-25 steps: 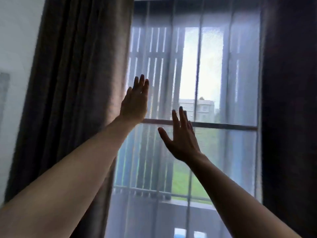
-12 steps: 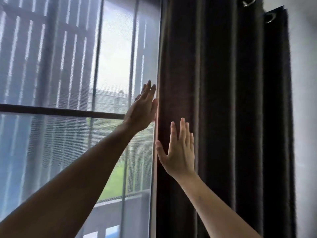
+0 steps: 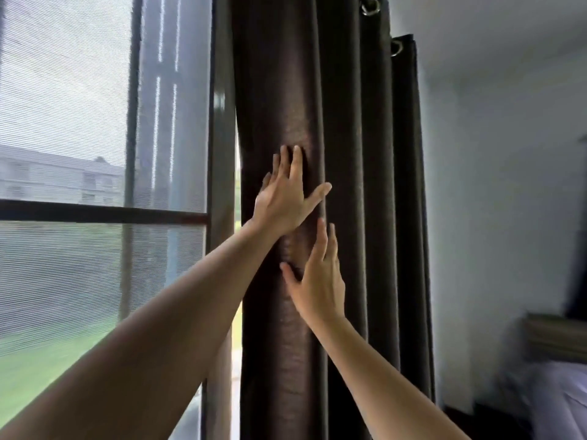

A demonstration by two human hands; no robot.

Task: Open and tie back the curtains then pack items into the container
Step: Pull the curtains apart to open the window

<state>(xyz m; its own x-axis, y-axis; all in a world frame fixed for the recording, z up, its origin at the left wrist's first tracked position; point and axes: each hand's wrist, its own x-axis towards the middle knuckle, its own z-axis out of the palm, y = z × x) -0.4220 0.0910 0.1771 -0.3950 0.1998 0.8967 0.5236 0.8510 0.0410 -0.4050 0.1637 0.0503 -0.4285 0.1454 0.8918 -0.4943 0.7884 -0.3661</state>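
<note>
The dark brown right curtain (image 3: 352, 128) hangs bunched in folds beside the window, with metal eyelets at its top. My left hand (image 3: 286, 198) lies flat on the curtain's front fold, fingers straight and thumb spread. Just below it, my right hand (image 3: 320, 281) presses the same fold with straight fingers. Neither hand grips the cloth. No tie-back or container shows in view.
The window (image 3: 79, 122) with a mesh screen and a dark crossbar (image 3: 101, 212) fills the left. A white wall (image 3: 495, 185) stands right of the curtain. A bed with pale bedding (image 3: 559, 395) and a headboard sits at the lower right.
The view swung right from the window to the right curtain. Both hands moved from the sheer pane onto the curtain's fold, which has been pushed further right.
</note>
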